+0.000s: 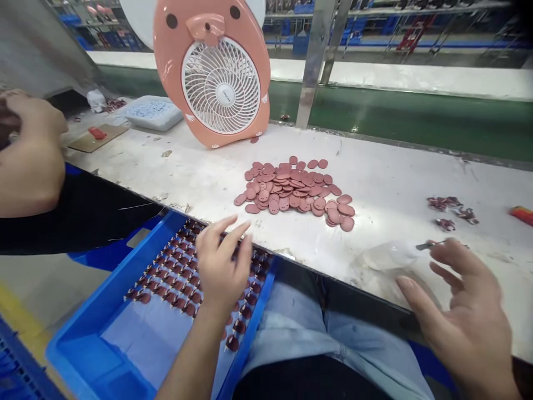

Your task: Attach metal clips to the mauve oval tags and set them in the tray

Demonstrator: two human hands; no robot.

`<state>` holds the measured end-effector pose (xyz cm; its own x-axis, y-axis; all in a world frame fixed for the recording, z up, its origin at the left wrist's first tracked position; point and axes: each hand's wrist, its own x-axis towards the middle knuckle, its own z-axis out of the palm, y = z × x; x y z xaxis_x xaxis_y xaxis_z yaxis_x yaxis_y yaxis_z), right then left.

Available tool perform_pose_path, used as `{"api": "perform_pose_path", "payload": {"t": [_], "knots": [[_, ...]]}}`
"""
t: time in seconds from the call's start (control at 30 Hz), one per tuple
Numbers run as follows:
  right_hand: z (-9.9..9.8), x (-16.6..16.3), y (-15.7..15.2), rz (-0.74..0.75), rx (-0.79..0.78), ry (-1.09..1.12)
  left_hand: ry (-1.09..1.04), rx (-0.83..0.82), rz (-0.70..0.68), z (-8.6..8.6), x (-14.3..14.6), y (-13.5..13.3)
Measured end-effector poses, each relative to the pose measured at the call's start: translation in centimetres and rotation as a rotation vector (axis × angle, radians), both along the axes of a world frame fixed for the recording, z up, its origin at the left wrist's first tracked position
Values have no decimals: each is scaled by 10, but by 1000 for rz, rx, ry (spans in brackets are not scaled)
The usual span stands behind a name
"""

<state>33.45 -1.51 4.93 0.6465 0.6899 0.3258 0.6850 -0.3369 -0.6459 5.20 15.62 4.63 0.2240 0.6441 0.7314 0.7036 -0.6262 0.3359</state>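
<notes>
My left hand [222, 261] hovers over the near table edge and the blue tray [79, 339], fingers spread, nothing visible in them. Rows of small dark-red pieces [181, 272] lie on a pale sheet inside that tray. Just beyond my left hand, a heap of flat reddish oval discs [295, 186], some with small holes, covers the middle of the white table. On the right, my right hand [470, 311] is open, thumb apart from the fingers. Close to its fingertips are a clear plastic bag or container [387, 255] and a small dark tip [425, 245], whose kind I cannot make out.
A pink animal-shaped fan [225, 94] stands behind the discs. Small dark-red clusters [443, 204] and a red-orange object [522, 215] lie at right. To the left are a white tray [152, 113], a cardboard piece [94, 141] and another person's arm [31, 155]. A metal post [310, 72] rises behind.
</notes>
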Motion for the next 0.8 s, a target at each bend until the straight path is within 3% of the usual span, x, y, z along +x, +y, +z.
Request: {"api": "perform_pose_path", "payload": {"t": [0.13, 0.33, 0.43, 0.53, 0.57, 0.63, 0.7, 0.8], "knots": [[-1, 8, 15, 57, -133, 67, 136, -268, 34, 27, 54, 35], [0, 10, 23, 166, -79, 195, 126, -397, -20, 36, 66, 46], [8, -5, 20, 200, 99, 367, 0, -488, -56, 42, 65, 24], [19, -30, 14, 308, 222, 629, -184, -656, -173, 49, 69, -21], [23, -39, 12, 346, 218, 719, -296, -762, -246, 50, 71, -38], [29, -55, 11, 403, 177, 877, -716, -1096, -414, 50, 75, -68], [33, -67, 11, 435, 138, 1014, -1001, -1334, -493, 46, 77, -89], [34, -73, 9, 472, 87, 1188, -1060, -1458, -652, 36, 77, -98]]}}
